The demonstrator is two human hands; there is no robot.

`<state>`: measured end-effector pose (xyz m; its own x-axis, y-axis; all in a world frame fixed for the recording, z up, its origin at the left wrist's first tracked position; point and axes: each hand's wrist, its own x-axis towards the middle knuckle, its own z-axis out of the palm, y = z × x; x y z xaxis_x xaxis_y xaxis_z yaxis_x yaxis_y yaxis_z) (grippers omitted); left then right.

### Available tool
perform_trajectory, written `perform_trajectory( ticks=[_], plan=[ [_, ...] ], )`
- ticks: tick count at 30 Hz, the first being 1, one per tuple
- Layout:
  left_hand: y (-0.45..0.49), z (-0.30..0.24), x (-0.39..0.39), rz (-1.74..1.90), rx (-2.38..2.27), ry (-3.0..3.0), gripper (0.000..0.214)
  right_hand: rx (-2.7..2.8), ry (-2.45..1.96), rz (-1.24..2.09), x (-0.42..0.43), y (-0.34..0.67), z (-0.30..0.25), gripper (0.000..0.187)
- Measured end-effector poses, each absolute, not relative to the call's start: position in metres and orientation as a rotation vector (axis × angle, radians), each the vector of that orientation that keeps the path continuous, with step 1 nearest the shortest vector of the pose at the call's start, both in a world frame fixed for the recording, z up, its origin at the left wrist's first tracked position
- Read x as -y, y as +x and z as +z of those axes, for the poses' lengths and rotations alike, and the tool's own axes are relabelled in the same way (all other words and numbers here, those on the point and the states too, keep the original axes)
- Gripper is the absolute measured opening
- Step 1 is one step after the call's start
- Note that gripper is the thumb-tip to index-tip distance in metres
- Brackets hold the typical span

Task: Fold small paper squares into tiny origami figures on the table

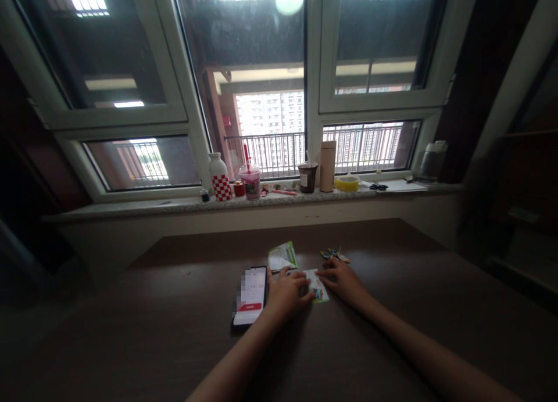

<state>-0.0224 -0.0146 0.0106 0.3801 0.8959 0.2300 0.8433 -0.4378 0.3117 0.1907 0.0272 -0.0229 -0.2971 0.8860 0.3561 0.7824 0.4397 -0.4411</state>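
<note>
A small printed card or sheet (319, 295), white with coloured pictures, lies on the brown table between my hands. My left hand (288, 291) rests over its left side, fingers bent slightly and apart. From the other side, the fingertips of my right hand (344, 281) touch its upper right edge, fingers loosely spread. Just beyond my left hand lies a green and white printed paper (283, 255). Small colourful pieces (335, 254), too small to name, are heaped beyond my right hand. A phone (251, 297) with a lit screen lies left of my left hand.
The brown table (174, 344) reaches toward a windowsill (183, 204). Along the sill stand a checkered bottle (221, 178), a pink drink cup (250, 182), a dark drink cup (307, 176), a tan flask (328, 167), yellow tape (347, 185) and scissors (378, 187).
</note>
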Motion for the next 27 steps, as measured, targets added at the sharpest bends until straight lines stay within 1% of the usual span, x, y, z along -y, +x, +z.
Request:
perform_trajectory(
  ticks=[11, 27],
  plan=[
    [-0.023, 0.012, 0.016, 0.513, -1.596, 2.507, 0.032, 2.243, -1.35, 0.386, -0.029, 0.198, -0.016, 0.031],
    [-0.023, 0.012, 0.018, 0.504, -1.605, 2.492, 0.032, 2.344, -1.334, 0.598, -0.012, 0.212, -0.006, 0.062]
  ],
)
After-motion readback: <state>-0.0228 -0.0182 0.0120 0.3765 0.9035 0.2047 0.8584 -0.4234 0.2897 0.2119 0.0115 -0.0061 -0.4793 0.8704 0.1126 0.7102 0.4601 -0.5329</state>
